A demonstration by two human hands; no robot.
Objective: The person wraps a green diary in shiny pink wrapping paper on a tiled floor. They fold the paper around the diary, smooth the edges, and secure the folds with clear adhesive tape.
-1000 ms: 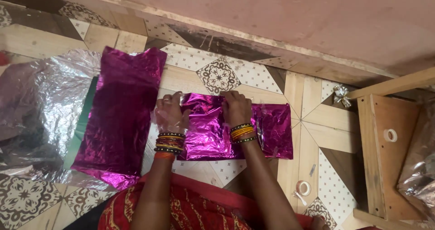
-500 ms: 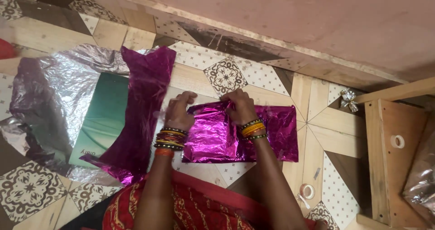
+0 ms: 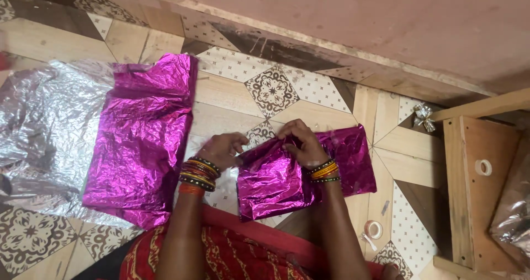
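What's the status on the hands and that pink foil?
Left hand and right hand pinching top edge of pink foil parcel. Parcel on tiled floor. Loose foil sheet lies apart.

Both hands, left hand (image 3: 222, 149) and right hand (image 3: 301, 142), pinching crinkled magenta foil sheet (image 3: 279, 180) (bangles on each wrist) over patterned floor tiles (image 3: 270, 89).

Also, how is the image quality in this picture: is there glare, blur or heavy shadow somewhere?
Head view: light is soft and even, no hard shadows; the magenta foil parcel under both hands and the loose magenta sheet show bright crinkle glare; the silver foil at the left is washed out by reflections; the left hand and right hand look slightly soft, the floor tiles sharp.
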